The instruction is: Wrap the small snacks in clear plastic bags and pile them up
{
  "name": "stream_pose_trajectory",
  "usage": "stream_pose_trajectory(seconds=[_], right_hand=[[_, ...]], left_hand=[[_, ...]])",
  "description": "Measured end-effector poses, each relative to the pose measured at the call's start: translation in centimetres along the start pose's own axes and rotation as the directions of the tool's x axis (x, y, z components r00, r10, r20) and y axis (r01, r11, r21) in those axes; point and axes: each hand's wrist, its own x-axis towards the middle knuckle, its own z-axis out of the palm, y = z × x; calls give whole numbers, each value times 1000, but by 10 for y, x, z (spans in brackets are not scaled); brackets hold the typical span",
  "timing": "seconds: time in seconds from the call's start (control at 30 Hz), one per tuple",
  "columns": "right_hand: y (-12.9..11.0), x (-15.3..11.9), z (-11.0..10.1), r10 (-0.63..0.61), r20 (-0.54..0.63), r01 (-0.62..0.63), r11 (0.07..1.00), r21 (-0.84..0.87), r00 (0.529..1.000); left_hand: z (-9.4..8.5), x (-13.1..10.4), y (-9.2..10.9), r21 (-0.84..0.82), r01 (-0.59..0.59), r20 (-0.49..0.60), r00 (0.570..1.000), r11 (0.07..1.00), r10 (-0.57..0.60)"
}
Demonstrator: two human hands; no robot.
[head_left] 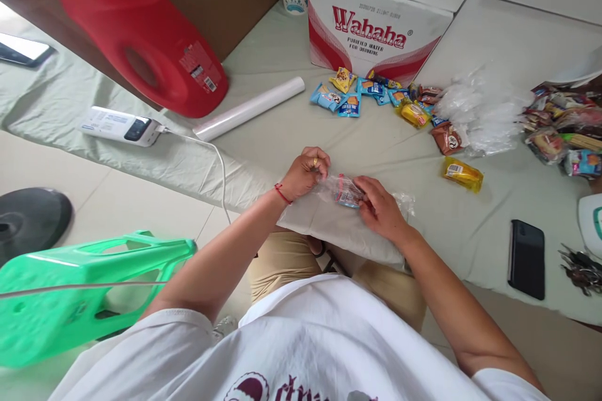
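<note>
A clear plastic bag (347, 190) with small wrapped snacks inside lies between my hands at the table's near edge. My left hand (306, 174) has its fingers closed on the bag's left end. Around the filled right part of the bag, my right hand (380, 208) curls its fingers and holds it. Through the film a red strip and some blue and brown wrapping show. Another piece of clear plastic (404, 203) sticks out beyond my right hand. The fingertips of both hands are partly hidden.
Several small snack packets (350, 97) lie ahead, beside a pile of clear bags (489, 109). Filled bags (569, 131) sit far right, above a black phone (527, 258) and keys (582, 268). Leftward are a film roll (251, 108), red jug (188, 69) and cabled power bank (120, 126).
</note>
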Motion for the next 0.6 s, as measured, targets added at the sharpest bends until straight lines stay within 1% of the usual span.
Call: stream_pose_trajectory(seconds=[0.07, 0.1, 0.17, 0.2, 0.27, 0.33, 0.37, 0.4, 0.43, 0.5, 0.53, 0.57, 0.6], right_hand=[[1, -2, -3, -50, 70, 48, 998, 33, 996], [1, -3, -4, -75, 95, 70, 996, 53, 993], [1, -6, -5, -107, 116, 98, 992, 80, 987], [2, -7, -5, -109, 120, 100, 992, 80, 987], [2, -8, -3, -101, 121, 94, 994, 64, 988], [1, -10, 0, -97, 110, 93, 995, 37, 989], [0, -11, 1, -100, 101, 98, 995, 23, 990], [0, -11, 2, -106, 91, 105, 994, 9, 990], [-1, -12, 2, -112, 82, 112, 994, -3, 990], [-2, -13, 2, -125, 74, 127, 992, -19, 989], [-2, -14, 2, -131, 74, 133, 991, -23, 989], [-3, -15, 2, -136, 73, 139, 990, -27, 988], [-3, -16, 2, -142, 71, 145, 989, -35, 987]], left_hand=[[-8, -5, -2, 34, -20, 48, 999, 999, 19], [-11, -8, -3, 25, -33, 68, 997, 999, 31], [-18, -14, -4, -38, -40, 100, 994, 998, 44], [-20, -16, -4, -84, -24, 100, 994, 996, 33], [-20, -20, -3, -176, 51, 59, 997, 983, -41], [-15, -22, 0, -206, 155, -8, 987, 966, -160], [-12, -22, 2, -170, 196, -29, 979, 966, -204], [-9, -23, 5, -93, 221, -28, 974, 971, -224], [-6, -24, 7, 15, 226, -9, 974, 974, -226], [-4, -28, 12, 226, 188, 47, 978, 956, -204], [-6, -31, 15, 283, 168, 63, 979, 944, -193], [-8, -35, 18, 297, 162, 66, 980, 941, -189], [-11, -39, 22, 270, 179, 54, 978, 946, -200]])
